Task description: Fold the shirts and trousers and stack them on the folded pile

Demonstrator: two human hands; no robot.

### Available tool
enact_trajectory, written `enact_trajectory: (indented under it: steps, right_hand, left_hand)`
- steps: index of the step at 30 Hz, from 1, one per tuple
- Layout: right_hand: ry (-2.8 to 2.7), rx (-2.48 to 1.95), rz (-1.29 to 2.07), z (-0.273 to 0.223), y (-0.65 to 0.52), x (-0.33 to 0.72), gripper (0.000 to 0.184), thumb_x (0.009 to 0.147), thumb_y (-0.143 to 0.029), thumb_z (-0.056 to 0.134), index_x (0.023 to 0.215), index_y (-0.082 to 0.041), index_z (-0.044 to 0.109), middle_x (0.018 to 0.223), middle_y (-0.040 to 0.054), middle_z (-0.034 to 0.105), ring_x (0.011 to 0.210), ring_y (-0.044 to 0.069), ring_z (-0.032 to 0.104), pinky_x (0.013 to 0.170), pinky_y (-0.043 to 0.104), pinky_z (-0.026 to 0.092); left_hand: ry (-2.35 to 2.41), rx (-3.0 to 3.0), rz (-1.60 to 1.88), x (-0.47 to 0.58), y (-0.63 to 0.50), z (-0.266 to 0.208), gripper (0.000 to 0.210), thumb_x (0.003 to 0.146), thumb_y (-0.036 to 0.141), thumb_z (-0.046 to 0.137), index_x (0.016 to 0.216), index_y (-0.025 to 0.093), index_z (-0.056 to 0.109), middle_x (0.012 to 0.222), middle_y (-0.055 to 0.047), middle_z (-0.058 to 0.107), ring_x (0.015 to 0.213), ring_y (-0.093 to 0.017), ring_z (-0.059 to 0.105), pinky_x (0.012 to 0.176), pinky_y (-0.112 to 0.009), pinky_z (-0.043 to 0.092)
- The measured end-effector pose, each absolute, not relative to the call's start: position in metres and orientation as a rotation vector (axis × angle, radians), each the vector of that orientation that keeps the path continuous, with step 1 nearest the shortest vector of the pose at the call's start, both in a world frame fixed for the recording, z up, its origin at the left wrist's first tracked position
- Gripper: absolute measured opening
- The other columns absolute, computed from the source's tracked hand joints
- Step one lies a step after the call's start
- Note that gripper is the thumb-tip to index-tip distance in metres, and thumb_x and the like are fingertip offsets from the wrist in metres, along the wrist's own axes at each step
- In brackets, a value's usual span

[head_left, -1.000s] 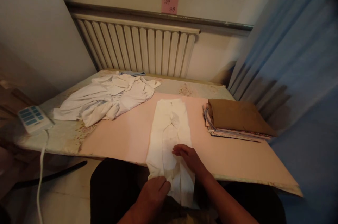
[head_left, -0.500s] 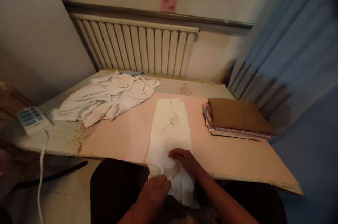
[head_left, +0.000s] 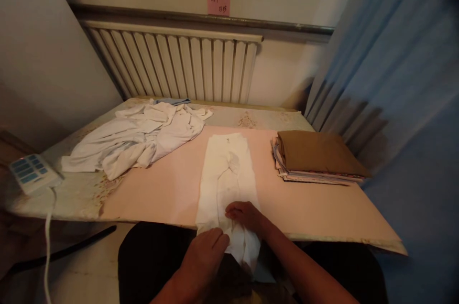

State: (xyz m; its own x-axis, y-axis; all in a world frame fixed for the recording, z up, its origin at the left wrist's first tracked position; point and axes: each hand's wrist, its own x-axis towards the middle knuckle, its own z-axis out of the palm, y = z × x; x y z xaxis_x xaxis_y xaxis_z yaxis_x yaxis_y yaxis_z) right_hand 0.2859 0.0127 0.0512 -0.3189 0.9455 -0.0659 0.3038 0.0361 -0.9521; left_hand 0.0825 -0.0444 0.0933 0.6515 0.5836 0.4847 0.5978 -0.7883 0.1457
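Observation:
A white garment [head_left: 211,175], folded into a long strip, lies on the pink cloth and hangs over the table's near edge. A small loop-shaped fold shows in its middle. My left hand [head_left: 206,254] is closed on the garment's lower left side, at the table edge. On the lower right part, my right hand [head_left: 247,217] has its fingers curled and pressed together on the fabric. Below the hands the loose end droops in creases over the lap, and its underside is hidden.
A crumpled heap of white clothing [head_left: 143,136] covers the table's left side. At right sits a folded stack with a brown top piece [head_left: 319,151]. A white power strip [head_left: 34,172] is at the left edge. Behind stands a radiator [head_left: 172,65]; a blue curtain [head_left: 376,79] hangs right.
The hanging end of the garment has been drawn up and bunched near my hands. Both hands stay close to the same spots on it. The view has shifted slightly right.

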Motion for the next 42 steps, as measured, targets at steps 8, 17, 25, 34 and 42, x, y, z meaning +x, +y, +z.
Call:
enact_trajectory:
  steps: [8, 17, 25, 34, 42]
  right_hand:
    - [-1.336, -1.16, 1.565, 0.051, 0.02, 0.295, 0.03, 0.077, -0.043, 0.062, 0.089, -0.017, 0.07, 0.093, 0.0073, 0.072, 0.093, 0.021, 0.068, 0.088, 0.038, 0.051]
    - [-1.563, -1.319, 0.84, 0.046, -0.013, 0.342, 0.031, 0.088, -0.026, 0.042, 0.106, -0.021, 0.067, 0.107, 0.0077, 0.07, 0.102, 0.021, 0.066, 0.095, 0.043, 0.051]
    - [-2.249, -1.407, 0.177, 0.002, -0.064, 0.368, 0.066, 0.086, -0.011, 0.041, 0.149, -0.024, 0.027, 0.154, 0.0083, 0.031, 0.143, 0.026, 0.024, 0.115, 0.054, 0.028]
    - [-2.179, -1.578, -0.191, -0.034, -0.052, 0.349, 0.075, 0.08, -0.001, 0.041, 0.15, -0.021, 0.024, 0.15, 0.0138, 0.036, 0.143, 0.029, 0.021, 0.111, 0.058, 0.029]
    - [-2.241, -1.353, -0.102, -0.025, -0.049, 0.358, 0.058, 0.089, -0.023, 0.046, 0.146, -0.017, 0.033, 0.145, 0.0147, 0.044, 0.141, 0.03, 0.027, 0.111, 0.056, 0.029]
  left_hand:
    - [-0.975, -2.828, -0.777, 0.084, -0.035, 0.104, 0.02, 0.085, 0.004, 0.04, 0.078, 0.021, 0.049, 0.07, 0.001, 0.049, 0.059, -0.015, 0.043, 0.053, -0.029, 0.028]
    - [-1.017, -2.857, -0.784, 0.082, -0.033, 0.102, 0.021, 0.084, 0.005, 0.038, 0.08, 0.022, 0.05, 0.071, 0.001, 0.052, 0.059, -0.016, 0.047, 0.053, -0.028, 0.031]
    - [-1.053, -2.873, -0.8, 0.079, -0.033, 0.096, 0.026, 0.074, 0.0, 0.038, 0.082, 0.022, 0.05, 0.073, 0.0, 0.053, 0.06, -0.016, 0.05, 0.054, -0.027, 0.033]
    - [-1.093, -2.915, -0.771, 0.076, -0.034, 0.095, 0.03, 0.07, -0.001, 0.039, 0.085, 0.023, 0.05, 0.075, 0.0, 0.055, 0.062, -0.016, 0.051, 0.056, -0.026, 0.035]
    - [-1.161, -2.942, -0.677, 0.077, -0.035, 0.095, 0.029, 0.07, -0.001, 0.041, 0.084, 0.022, 0.051, 0.076, 0.0, 0.056, 0.064, -0.016, 0.053, 0.057, -0.026, 0.036]
